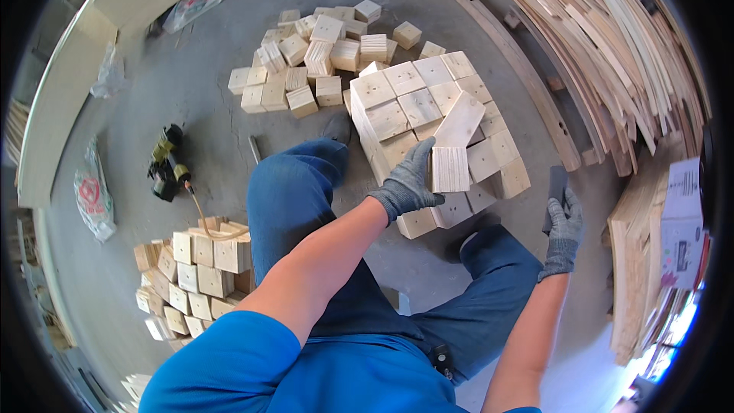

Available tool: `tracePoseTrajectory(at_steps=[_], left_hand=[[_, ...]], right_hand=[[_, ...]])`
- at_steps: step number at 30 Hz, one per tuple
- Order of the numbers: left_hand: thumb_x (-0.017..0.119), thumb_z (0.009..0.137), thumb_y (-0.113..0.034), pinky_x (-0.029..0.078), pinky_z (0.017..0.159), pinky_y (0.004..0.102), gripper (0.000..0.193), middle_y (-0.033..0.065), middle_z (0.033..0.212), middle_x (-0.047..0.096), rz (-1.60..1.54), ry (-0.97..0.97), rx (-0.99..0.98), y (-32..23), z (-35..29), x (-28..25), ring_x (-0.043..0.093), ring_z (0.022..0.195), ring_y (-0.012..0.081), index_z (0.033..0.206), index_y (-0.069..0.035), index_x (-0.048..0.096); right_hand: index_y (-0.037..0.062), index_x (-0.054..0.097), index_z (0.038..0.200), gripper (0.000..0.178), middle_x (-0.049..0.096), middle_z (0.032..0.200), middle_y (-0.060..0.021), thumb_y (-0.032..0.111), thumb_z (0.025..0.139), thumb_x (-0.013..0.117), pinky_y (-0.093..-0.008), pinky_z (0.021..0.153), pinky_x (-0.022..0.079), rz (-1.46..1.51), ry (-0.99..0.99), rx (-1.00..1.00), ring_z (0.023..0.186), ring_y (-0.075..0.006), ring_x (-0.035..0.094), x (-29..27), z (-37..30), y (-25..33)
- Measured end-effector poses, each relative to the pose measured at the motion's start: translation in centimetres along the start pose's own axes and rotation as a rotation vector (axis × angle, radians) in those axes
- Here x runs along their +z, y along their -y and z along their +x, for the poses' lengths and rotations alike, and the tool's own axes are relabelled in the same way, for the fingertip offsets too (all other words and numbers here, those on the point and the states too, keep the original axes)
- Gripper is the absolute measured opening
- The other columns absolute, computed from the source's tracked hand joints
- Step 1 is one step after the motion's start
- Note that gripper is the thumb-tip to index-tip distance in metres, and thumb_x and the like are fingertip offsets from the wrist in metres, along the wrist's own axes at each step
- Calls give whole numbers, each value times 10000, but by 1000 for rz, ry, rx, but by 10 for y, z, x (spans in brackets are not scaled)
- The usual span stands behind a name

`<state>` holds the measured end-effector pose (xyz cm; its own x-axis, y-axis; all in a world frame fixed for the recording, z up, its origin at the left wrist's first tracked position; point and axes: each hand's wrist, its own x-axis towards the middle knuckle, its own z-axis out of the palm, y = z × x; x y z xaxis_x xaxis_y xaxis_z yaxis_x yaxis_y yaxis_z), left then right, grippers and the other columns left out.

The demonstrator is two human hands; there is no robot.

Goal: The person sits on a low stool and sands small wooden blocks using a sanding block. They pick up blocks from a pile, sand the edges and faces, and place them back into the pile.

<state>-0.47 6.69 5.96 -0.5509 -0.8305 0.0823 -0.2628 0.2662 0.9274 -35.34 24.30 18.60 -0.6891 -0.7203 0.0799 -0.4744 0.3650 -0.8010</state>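
Note:
My left hand [409,182], in a grey glove, grips a pale wooden block [451,141] by its near end and holds it tilted over a neat stack of wooden blocks [417,99] in front of my knees. My right hand [563,228], also gloved, is closed around a dark flat tool [556,187] to the right of the stack, apart from the blocks. My legs in blue trousers flank the stack's near side.
A loose heap of blocks [321,53] lies beyond the stack. Another pile of blocks [195,279] sits at lower left, next to a nail gun with hose [167,162]. Long curved wooden slats [612,46] are stacked at right. Bags lie on the grey concrete floor at left.

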Motion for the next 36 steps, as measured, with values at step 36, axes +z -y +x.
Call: tracePoseTrajectory(at_steps=[36], left_hand=[[1016, 582, -159, 503, 1151, 449, 1144, 189, 1434, 568, 456, 9, 190, -33, 32, -21, 586, 1332, 366, 1566, -95, 436]], right_hand=[[-30, 638, 1401, 456, 701, 1336, -237, 228, 1037, 729, -596, 915, 628, 1250, -33, 384, 1166, -423, 717, -17, -8, 13]])
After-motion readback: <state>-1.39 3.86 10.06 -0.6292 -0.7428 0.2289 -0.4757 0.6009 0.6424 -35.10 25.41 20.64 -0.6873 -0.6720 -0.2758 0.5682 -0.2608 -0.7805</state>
